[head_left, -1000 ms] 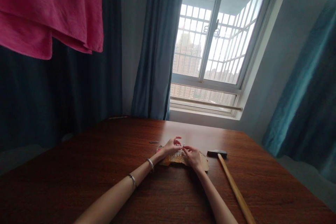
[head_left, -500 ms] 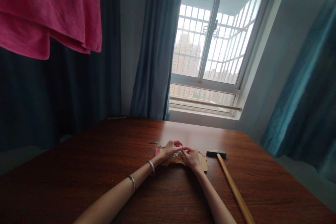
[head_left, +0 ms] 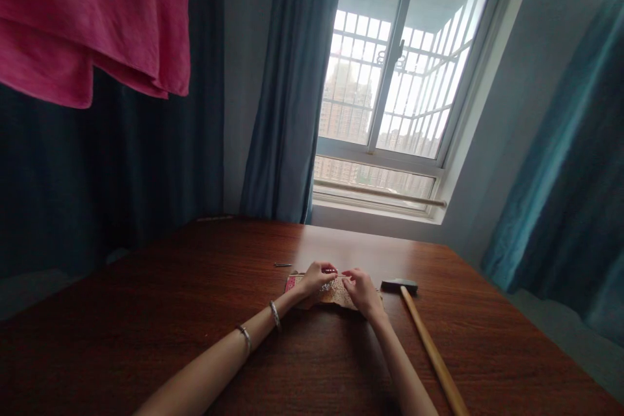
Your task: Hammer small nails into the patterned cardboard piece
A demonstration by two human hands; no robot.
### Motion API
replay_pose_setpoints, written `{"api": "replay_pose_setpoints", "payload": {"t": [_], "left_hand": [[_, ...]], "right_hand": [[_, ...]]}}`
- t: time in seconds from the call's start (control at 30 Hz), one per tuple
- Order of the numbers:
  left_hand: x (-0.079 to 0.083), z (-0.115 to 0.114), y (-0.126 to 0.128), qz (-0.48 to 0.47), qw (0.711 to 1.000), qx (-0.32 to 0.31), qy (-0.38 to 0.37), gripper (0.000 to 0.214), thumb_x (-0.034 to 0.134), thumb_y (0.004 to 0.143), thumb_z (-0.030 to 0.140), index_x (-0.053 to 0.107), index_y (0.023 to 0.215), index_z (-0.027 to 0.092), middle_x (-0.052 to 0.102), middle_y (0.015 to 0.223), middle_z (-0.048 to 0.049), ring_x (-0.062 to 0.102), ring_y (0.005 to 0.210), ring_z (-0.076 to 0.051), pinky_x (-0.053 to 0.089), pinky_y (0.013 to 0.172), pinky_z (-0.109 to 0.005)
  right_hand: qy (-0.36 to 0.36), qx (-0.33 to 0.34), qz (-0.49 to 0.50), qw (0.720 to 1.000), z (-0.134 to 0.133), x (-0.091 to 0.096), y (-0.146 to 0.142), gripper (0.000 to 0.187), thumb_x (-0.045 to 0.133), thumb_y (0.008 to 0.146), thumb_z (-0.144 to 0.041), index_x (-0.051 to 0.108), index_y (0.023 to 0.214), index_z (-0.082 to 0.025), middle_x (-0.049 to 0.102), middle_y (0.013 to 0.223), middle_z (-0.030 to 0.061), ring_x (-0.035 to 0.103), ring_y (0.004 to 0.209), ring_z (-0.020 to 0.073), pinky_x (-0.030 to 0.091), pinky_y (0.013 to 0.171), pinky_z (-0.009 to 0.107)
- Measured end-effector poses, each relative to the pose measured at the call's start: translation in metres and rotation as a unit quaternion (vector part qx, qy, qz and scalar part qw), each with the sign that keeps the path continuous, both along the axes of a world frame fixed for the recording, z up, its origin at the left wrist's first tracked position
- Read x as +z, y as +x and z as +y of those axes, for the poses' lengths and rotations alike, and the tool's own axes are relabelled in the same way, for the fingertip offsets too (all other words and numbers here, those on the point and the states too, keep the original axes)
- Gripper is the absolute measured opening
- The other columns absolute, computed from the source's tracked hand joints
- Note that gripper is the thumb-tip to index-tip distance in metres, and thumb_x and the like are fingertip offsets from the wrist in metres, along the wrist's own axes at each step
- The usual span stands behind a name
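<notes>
Head view: left hand (head_left: 316,279) and right hand (head_left: 363,292) over cardboard (head_left: 335,295)

Left fingers curled, right loosely parted; whether either grips anything, I cannot tell. Cardboard lies beneath on the tabletop (head_left: 205,292), hammer (head_left: 431,346) right of it.

Dim indoor light, blown-out window (head_left: 390,78), pale glare on tabletop (head_left: 361,242)

This looks like a room in a home. Blue curtains (head_left: 287,97) hang beside a sliding window (head_left: 381,104), tower blocks (head_left: 347,94) stand beyond its outer bars (head_left: 358,36), and pink cloth (head_left: 107,19) hangs left of the wood-grained desk (head_left: 195,331).
</notes>
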State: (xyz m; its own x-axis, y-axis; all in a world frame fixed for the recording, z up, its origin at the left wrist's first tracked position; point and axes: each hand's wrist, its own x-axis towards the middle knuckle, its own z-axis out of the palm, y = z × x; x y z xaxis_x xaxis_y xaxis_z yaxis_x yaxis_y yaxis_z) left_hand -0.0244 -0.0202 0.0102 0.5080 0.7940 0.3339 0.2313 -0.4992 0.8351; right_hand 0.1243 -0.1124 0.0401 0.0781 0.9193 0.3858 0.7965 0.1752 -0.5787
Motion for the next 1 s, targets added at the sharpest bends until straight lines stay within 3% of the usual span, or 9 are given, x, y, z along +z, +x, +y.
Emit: {"api": "replay_pose_setpoints", "payload": {"t": [0.1,0.17,0.23,0.37,0.53,0.73,0.87,0.93,1.0], "left_hand": [[-0.002,0.001,0.000,0.004,1.000,0.001,-0.004,0.027,0.056,0.069,0.031,0.068,0.082,0.011,0.068,0.079,-0.0067,0.060,0.074,-0.017,0.044,0.067,-0.023],[-0.003,0.002,-0.001,0.009,1.000,-0.001,-0.002,0.027,0.055,0.070,0.031,0.069,0.082,0.011,0.068,0.078,-0.0063,0.060,0.074,-0.017,0.044,0.067,-0.023],[-0.004,0.002,-0.002,0.008,1.000,-0.002,-0.005,0.027,0.055,0.070,0.031,0.068,0.082,0.011,0.068,0.079,-0.0062,0.060,0.075,-0.017,0.044,0.068,-0.023],[-0.003,0.000,-0.003,0.008,1.000,0.002,-0.012,0.027,0.055,0.069,0.030,0.068,0.083,0.011,0.069,0.081,-0.0062,0.061,0.078,-0.017,0.044,0.070,-0.023],[-0.001,-0.002,-0.003,0.010,1.000,-0.001,-0.009,0.027,0.054,0.070,0.030,0.068,0.083,0.011,0.069,0.081,-0.0063,0.060,0.075,-0.017,0.044,0.068,-0.023],[0.002,-0.004,-0.003,0.015,1.000,0.003,-0.001,0.026,0.053,0.070,0.028,0.068,0.081,0.010,0.069,0.079,-0.0063,0.061,0.075,-0.017,0.044,0.068,-0.023],[0.003,-0.005,-0.004,0.015,1.000,0.008,0.007,0.025,0.053,0.069,0.028,0.068,0.080,0.010,0.069,0.078,-0.0061,0.061,0.074,-0.016,0.044,0.067,-0.023],[0.002,-0.005,-0.004,0.009,1.000,0.004,0.002,0.026,0.053,0.069,0.028,0.068,0.081,0.010,0.069,0.079,-0.0067,0.061,0.075,-0.017,0.044,0.067,-0.023],[0.002,-0.005,-0.004,0.011,1.000,0.002,-0.002,0.027,0.053,0.069,0.029,0.068,0.081,0.010,0.069,0.080,-0.0069,0.061,0.075,-0.017,0.044,0.067,-0.023]], "right_hand": [[-0.018,-0.064,-0.070,0.995,-0.026,0.023,0.032,0.028,0.047,0.078,-0.024,0.065,0.099,-0.020,0.064,0.099,0.0070,0.059,0.091,0.0179,0.042,0.078,0.024],[-0.039,-0.150,-0.110,0.982,-0.051,0.027,0.058,0.031,0.045,0.079,-0.025,0.063,0.103,-0.018,0.064,0.100,0.0092,0.057,0.096,0.0202,0.040,0.084,0.026],[-0.075,-0.225,-0.138,0.962,-0.080,0.020,0.080,0.035,0.044,0.079,-0.027,0.061,0.108,-0.017,0.063,0.100,0.0118,0.058,0.095,0.0230,0.041,0.083,0.030],[-0.135,-0.343,-0.163,0.915,-0.136,-0.016,0.100,0.044,0.039,0.083,-0.033,0.055,0.115,-0.009,0.063,0.092,0.0181,0.061,0.086,0.0286,0.044,0.077,0.036],[-0.167,-0.364,-0.163,0.902,-0.171,-0.045,0.095,0.039,0.039,0.083,-0.038,0.061,0.105,-0.015,0.063,0.093,0.0177,0.063,0.080,0.0301,0.047,0.070,0.040],[-0.149,-0.379,-0.126,0.905,-0.175,-0.032,0.084,0.029,0.039,0.083,-0.035,0.063,0.090,-0.022,0.066,0.084,0.0138,0.064,0.078,0.0286,0.047,0.066,0.039],[-0.167,-0.359,-0.010,0.918,-0.173,-0.025,0.083,0.038,0.030,0.084,-0.043,0.059,0.091,-0.020,0.066,0.090,0.0152,0.063,0.079,0.0299,0.046,0.066,0.041],[-0.134,-0.330,0.083,0.931,-0.170,-0.022,0.079,0.037,0.034,0.081,-0.046,0.058,0.089,-0.020,0.066,0.091,0.0148,0.063,0.083,0.0282,0.046,0.065,0.036],[-0.098,-0.278,0.202,0.934,-0.168,-0.018,0.069,0.039,0.041,0.077,-0.051,0.058,0.091,-0.018,0.065,0.086,0.0124,0.063,0.074,0.0235,0.045,0.056,0.029]]}}
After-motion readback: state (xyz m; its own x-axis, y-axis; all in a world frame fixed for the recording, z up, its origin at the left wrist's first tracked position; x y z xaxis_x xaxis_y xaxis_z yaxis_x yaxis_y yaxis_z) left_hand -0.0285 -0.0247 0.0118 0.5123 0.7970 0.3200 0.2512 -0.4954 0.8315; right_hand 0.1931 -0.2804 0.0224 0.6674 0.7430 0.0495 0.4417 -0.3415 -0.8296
